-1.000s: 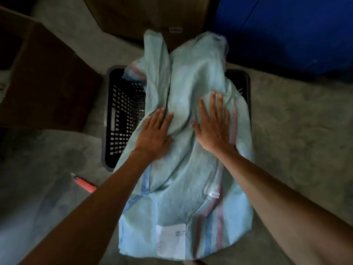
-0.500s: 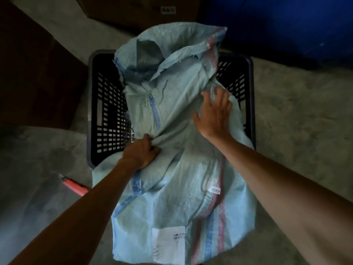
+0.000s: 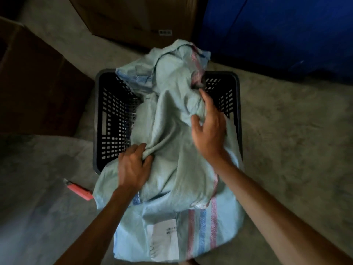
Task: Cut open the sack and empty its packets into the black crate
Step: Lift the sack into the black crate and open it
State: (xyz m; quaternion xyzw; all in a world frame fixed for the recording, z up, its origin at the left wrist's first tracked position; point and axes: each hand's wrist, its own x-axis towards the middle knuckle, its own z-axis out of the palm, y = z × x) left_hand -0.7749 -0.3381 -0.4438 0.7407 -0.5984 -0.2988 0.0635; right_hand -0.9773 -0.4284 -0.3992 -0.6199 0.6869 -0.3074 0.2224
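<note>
**Fig. — Sack draped over crate, both hands on the cloth**

View from beside the person, looking down w/ them. The pale blue-green woven sack [image 3: 172, 115] lay limp across the black crate [image 3: 99, 119]. Its far end was heaped over the crate's back rim and its middle sagged into the interior. Its near end hung over the front rim & spread flat on the concrete floor [image 3: 286, 140] toward the person. A white printed label [image 3: 164, 240] faced up on that near end, w/ red & blue stripes [image 3: 202, 228] just right of it.

L: the left hand [image 3: 133, 167] was clenched on a fold of sack cloth near the crate's front-left corner, fingers curled round the gathered ridge.

R: the right hand [image 3: 209, 129] was farther out, over the crate's right half. Thumb & fingers lay on opposite sides of a bunched lump of cloth, grasping it. Motion blur left finger detail poor.

The crate's mesh left wall & part of its right wall showed; whatever lay under the sack was hidden.

Misc.: a pink-red cutter [image 3: 79, 192] lay on the floor left of the sack's near end, apart from both hands, its right tip at the cloth's edge. A cardboard box [image 3: 133, 18] stood beyond the crate, a second box [image 3: 38, 88] to the left, and a blue container [image 3: 277, 35] at back right.
</note>
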